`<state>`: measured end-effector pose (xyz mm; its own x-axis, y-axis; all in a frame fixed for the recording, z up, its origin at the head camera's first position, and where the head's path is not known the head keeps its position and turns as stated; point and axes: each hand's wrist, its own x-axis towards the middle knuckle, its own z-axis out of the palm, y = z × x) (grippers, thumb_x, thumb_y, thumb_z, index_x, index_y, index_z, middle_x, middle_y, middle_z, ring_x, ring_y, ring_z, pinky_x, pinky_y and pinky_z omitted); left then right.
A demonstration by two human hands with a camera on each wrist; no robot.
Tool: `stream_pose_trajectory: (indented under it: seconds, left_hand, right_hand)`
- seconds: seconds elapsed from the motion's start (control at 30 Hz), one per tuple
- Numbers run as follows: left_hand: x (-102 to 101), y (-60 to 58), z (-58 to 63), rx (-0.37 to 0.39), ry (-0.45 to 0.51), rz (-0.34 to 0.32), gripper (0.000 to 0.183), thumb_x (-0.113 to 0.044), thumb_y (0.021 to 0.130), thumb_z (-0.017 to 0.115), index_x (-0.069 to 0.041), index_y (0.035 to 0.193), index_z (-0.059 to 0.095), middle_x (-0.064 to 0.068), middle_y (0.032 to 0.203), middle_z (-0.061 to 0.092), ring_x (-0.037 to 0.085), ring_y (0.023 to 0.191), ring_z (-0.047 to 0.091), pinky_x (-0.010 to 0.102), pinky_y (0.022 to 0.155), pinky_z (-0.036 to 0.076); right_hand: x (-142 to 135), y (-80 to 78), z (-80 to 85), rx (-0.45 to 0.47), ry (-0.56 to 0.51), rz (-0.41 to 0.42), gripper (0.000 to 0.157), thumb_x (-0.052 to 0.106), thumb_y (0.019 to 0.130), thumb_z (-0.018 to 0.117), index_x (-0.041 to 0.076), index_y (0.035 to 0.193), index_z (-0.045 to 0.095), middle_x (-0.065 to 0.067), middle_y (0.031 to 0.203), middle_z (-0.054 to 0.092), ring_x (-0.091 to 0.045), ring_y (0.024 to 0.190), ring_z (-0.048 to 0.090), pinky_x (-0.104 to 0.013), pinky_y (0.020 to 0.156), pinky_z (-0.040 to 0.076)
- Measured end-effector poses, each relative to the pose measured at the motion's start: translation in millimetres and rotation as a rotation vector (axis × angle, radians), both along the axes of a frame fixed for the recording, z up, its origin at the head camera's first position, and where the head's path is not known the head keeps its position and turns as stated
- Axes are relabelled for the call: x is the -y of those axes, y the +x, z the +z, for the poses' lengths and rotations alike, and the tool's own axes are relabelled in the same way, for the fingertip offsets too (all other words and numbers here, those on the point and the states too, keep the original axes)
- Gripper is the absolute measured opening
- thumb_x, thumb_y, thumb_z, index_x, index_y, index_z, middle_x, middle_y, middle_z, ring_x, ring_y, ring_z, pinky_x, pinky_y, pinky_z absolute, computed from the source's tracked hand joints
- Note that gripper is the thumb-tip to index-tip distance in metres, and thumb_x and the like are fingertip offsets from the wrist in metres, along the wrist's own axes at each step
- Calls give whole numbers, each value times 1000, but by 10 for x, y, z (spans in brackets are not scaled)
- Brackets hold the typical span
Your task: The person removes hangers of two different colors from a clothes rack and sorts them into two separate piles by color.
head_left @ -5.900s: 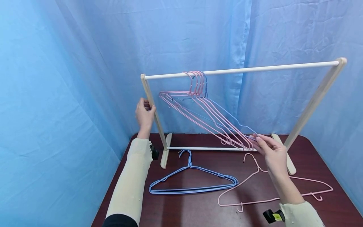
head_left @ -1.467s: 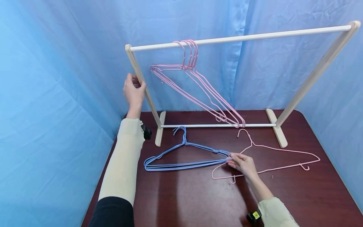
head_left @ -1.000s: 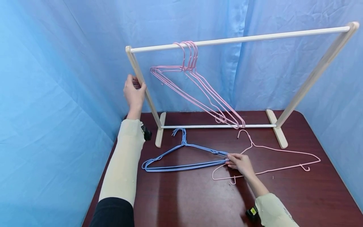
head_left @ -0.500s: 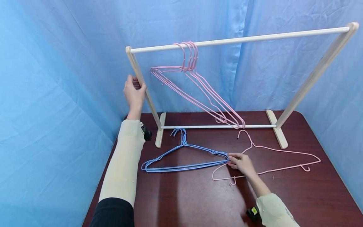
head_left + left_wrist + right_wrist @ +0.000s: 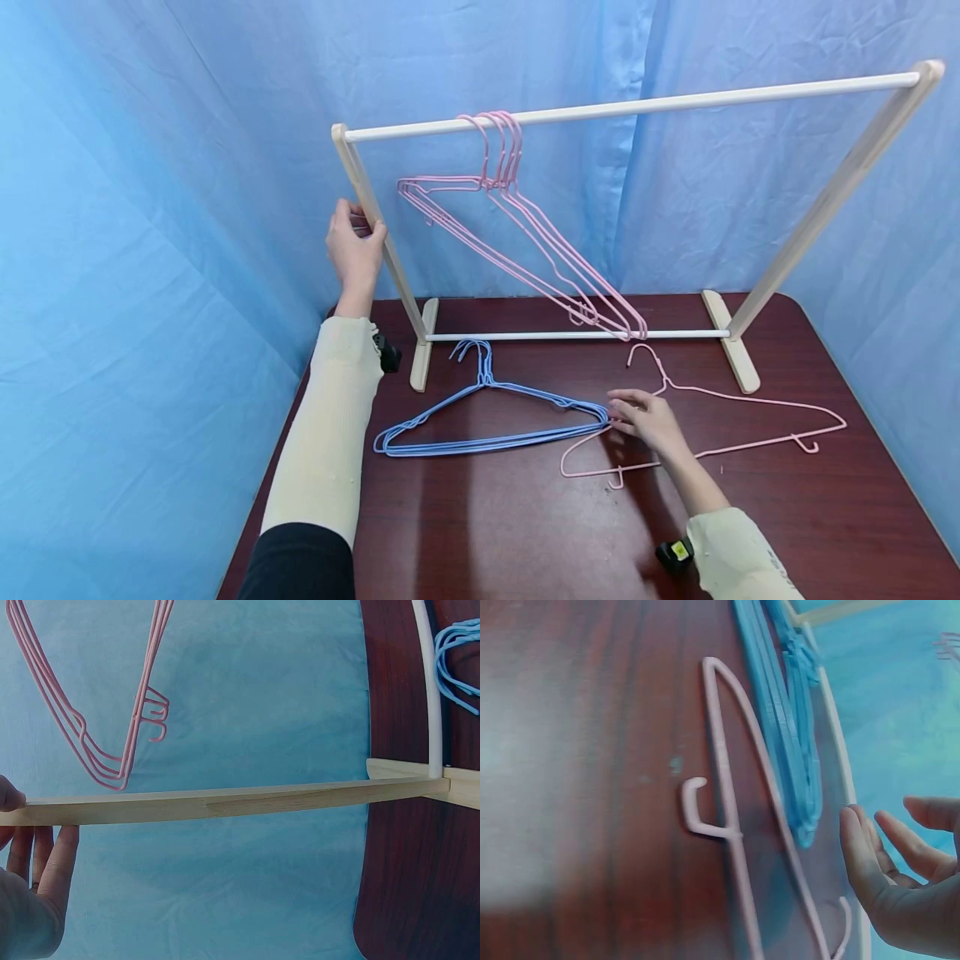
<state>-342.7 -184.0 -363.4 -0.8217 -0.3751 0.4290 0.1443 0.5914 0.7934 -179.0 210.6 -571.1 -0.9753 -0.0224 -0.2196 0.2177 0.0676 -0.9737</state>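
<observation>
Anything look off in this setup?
Lone pink hanger lies on the table beside the blue hangers; odd, since the other pink hangers hang on the rail. No visible damage or spill.

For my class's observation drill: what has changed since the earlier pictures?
The blue hangers on the table gained one, brought down from the top rail by the right hand, which has let go. Unchanged: the left hand grips the left upright; pink hangers hang on the rail, another lies on the table.

Pink hangers (image 5: 136,720) cropped in left wrist view, blue hangers (image 5: 781,742) blurred in right
</observation>
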Motion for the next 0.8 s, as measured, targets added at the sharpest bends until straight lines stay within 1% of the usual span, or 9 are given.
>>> stream_pose_trajectory:
  seconds: [0.1,0.23,0.37,0.5,0.67,0.73,0.8]
  left_hand:
    - [1,5,4,0,-3,0,24,-17,94,63,-2,110,53,19,115,61,30,107,66,43,92,57]
    - [6,9,3,-3,-2,-4,24,-17,94,63,-2,110,54,19,115,61,30,107,66,42,92,57]
    - [7,6,-1,-3,-4,-3,25,-17,94,63,-1,110,53,19,115,61,30,107,66,42,92,57]
    - [4,8,-2,-1,-6,-2,25,-18,94,63,-2,110,53,19,115,61,29,107,66,42,93,57]
    - [6,13,-2,-3,0,-11,24,-18,94,63,-2,110,54,19,115,61,29,107,66,42,92,57]
    - [6,13,1,-4,-1,-11,24,-18,94,63,-2,110,54,19,115,61,30,107,66,42,92,57]
    - [6,12,3,-3,-3,-9,25,-18,94,63,-2,110,54,19,115,61,29,107,66,42,92,57]
  right_hand:
    - [-16,-21,111,-37,-3,2,44,6,102,51,-24,133,42,4,98,64,0,85,69,-28,86,60]
    - [-50,-52,263,-89,15,11,46,8,102,52,-24,134,43,7,98,65,3,84,69,-27,85,60]
    - [-88,-71,404,-144,27,12,46,11,103,52,-22,134,44,13,97,66,4,86,69,-25,84,60]
    - [-101,-83,543,-188,-14,8,45,11,102,54,-20,133,46,18,96,67,2,88,70,-24,83,59]
    - [-91,-92,723,-249,-83,7,43,8,100,57,-19,131,48,16,98,71,0,89,72,-23,82,59]
    - [-86,-92,789,-274,-107,1,39,7,99,58,-16,130,51,15,98,71,-1,89,72,-22,82,59]
    - [-77,-86,851,-298,-130,-9,30,5,98,59,-8,125,57,15,99,72,-2,89,73,-22,82,59]
